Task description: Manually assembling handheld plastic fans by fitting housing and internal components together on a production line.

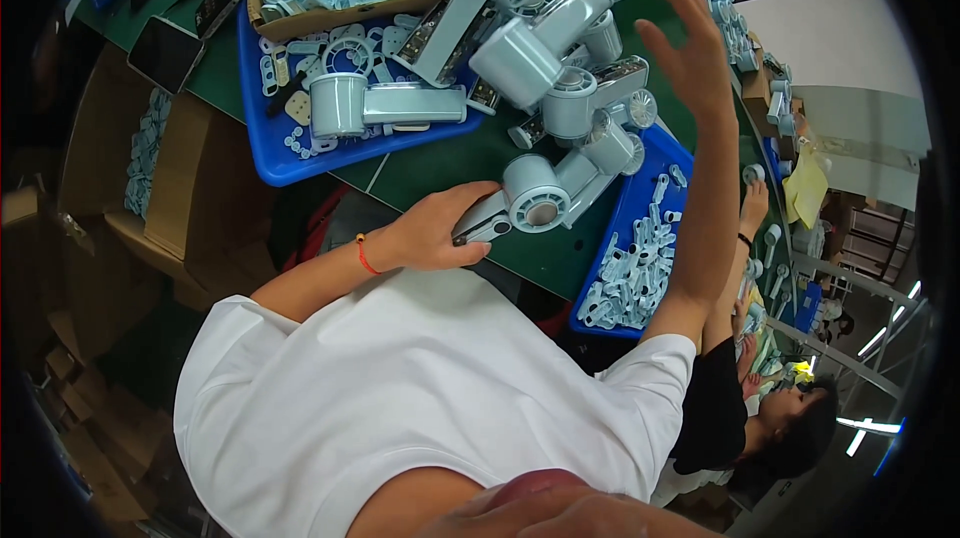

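My left hand (435, 228), with a red cord on its wrist, closes thumb and fingers round the handle end of a pale blue handheld fan (535, 193). The fan's round head points away from my palm, over the green table. My right hand (690, 48) is raised at the far right, fingers stretched and thumb apart, holding nothing. It is nearest to a pile of similar fans (515, 63), some with handles opened and inner parts showing. Another fan (338, 106) lies across a blue tray (275, 163) at the left.
A cardboard box (310, 26) of pale blue plastic parts rests on the left tray. A second blue tray (583, 325), full of small pieces, lies under my right arm. A dark phone (167, 53) lies far left. Cartons (200, 168) stand beside the table; a co-worker (715, 418) sits right.
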Motion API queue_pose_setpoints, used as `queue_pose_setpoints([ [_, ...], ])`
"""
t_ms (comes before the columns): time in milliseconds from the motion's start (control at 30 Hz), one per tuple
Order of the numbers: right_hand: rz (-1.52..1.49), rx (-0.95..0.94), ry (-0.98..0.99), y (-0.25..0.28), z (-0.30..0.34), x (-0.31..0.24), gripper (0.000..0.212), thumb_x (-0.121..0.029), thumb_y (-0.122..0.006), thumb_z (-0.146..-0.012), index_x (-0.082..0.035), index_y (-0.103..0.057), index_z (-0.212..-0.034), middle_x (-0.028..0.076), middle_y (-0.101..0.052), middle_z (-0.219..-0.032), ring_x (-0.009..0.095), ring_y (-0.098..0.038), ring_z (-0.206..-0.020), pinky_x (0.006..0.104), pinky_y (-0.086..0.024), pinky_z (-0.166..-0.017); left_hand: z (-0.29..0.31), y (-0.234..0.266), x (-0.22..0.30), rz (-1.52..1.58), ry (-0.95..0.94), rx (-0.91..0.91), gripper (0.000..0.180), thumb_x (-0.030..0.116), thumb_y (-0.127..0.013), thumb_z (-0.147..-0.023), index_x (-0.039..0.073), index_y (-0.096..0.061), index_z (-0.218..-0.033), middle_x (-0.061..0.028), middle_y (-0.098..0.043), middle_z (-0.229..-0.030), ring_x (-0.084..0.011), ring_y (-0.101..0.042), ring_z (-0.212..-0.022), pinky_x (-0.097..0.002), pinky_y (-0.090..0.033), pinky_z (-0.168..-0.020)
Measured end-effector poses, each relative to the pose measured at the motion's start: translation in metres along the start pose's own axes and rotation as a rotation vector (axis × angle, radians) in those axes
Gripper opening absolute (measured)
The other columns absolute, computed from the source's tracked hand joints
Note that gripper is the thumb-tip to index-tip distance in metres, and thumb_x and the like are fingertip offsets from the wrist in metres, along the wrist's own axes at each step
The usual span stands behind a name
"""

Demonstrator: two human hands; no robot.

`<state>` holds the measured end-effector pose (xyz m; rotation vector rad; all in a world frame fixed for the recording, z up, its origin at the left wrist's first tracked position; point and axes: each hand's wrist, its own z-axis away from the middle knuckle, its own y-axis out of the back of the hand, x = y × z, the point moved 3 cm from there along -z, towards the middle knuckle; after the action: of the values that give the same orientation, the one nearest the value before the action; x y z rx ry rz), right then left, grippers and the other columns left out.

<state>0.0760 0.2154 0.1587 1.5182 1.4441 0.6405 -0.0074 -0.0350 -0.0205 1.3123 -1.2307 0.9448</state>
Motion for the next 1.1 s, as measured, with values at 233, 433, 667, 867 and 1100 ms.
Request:
queue_pose_setpoints([
  [233, -0.279, 0.241, -0.429, -0.017, 0.102, -0.06, 0.034, -0.019, -0.058, -0.087, 0.001, -0.055, -0.113, 0.012, -0.059, -0.107, 0.021, -0.055, -0.102, 0.0325, -0.042, -0.088, 0.002, 0.004, 0.006, 0.239, 0.06, -0.034, 0.064, 0.02, -0.065, -0.068, -0.006, -0.042, -0.122, -0.0204, -0.056, -0.104, -0.0263, -0.059, -0.092, -0.0311, -0.046, -0.083],
  [433, -0.911, 0.657, -0.909, -0.092, 0.185, -0.168, 0.097, -0.07, -0.047, -0.077, 0.0, -0.019, -0.138, 0.015, -0.03, -0.138, 0.024, -0.035, -0.125, 0.0365, -0.026, -0.103, 0.005, -0.023, 0.021, 0.476, 0.037, -0.181, 0.063, 0.026, -0.06, -0.076, -0.006, -0.037, -0.125, -0.021, -0.057, -0.102, -0.0265, -0.059, -0.086, -0.033, -0.046, -0.077],
  [667, -1.428, 0.632, -1.006, -0.118, 0.208, -0.189, 0.067, -0.053, -0.04, -0.09, -0.008, -0.023, -0.137, 0.005, -0.038, -0.129, 0.018, -0.039, -0.119, 0.0345, -0.031, -0.1, -0.024, -0.019, 0.064, -0.115, -0.072, -0.248, 0.044, 0.023, -0.06, -0.079, -0.001, -0.048, -0.114, -0.0133, -0.05, -0.088, -0.0262, -0.053, -0.066, -0.0347, -0.045, -0.058],
  [867, -1.062, 0.646, -0.988, -0.12, 0.209, -0.186, 0.063, -0.053, -0.041, -0.09, -0.007, -0.028, -0.132, 0.003, -0.044, -0.116, 0.011, -0.046, -0.103, 0.0253, -0.04, -0.084, -0.029, -0.011, 0.062, 0.07, 0.043, -0.355, 0.039, 0.013, -0.062, -0.077, 0.001, -0.051, -0.112, -0.0135, -0.053, -0.094, -0.0179, -0.056, -0.054, -0.0282, -0.047, -0.053],
  [1100, -0.853, 0.559, -0.935, -0.116, 0.192, -0.181, 0.072, -0.061, -0.036, -0.088, -0.002, -0.03, -0.129, 0.003, -0.049, -0.102, 0.008, -0.049, -0.085, 0.0207, -0.04, -0.069, -0.021, -0.02, 0.048, 0.179, 0.154, -0.221, 0.03, 0.002, -0.051, -0.074, -0.002, -0.055, -0.103, -0.0109, -0.055, -0.059, -0.0166, -0.058, -0.05, -0.0272, -0.046, -0.049],
])
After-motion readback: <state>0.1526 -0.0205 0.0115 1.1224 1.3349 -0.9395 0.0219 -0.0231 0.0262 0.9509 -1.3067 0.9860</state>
